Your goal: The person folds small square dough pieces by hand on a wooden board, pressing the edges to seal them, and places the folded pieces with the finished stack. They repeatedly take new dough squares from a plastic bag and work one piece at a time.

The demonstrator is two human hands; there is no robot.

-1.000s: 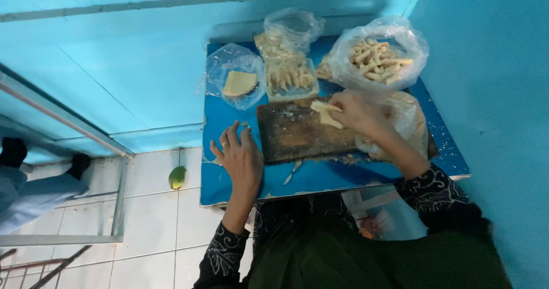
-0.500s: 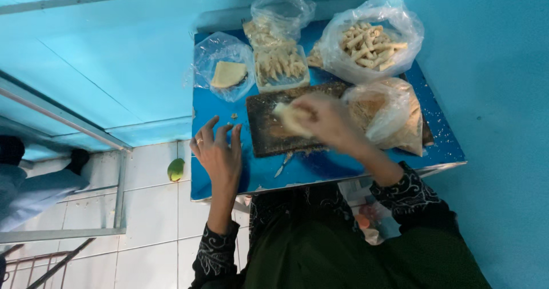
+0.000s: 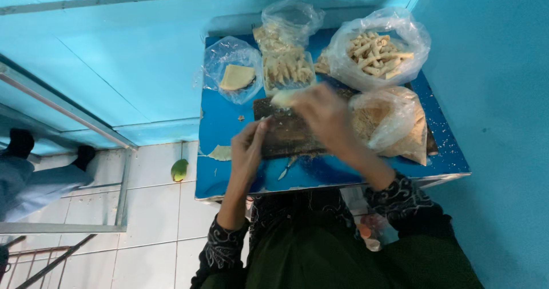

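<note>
Two hands at a dark cutting board

Two hands work over the dark cutting board [image 3: 291, 134] on a blue table [image 3: 229, 174]. Left hand [image 3: 247, 152], fingers loosely spread and holding nothing, rests at the board's left edge. Right hand [image 3: 323, 114], blurred, grips a pale dough piece [image 3: 284, 98] above the board's far edge. Beyond the board lies a tray of pale sticks [image 3: 286, 69]; right of the board sits a bag of crumbs [image 3: 389, 120].
</note>
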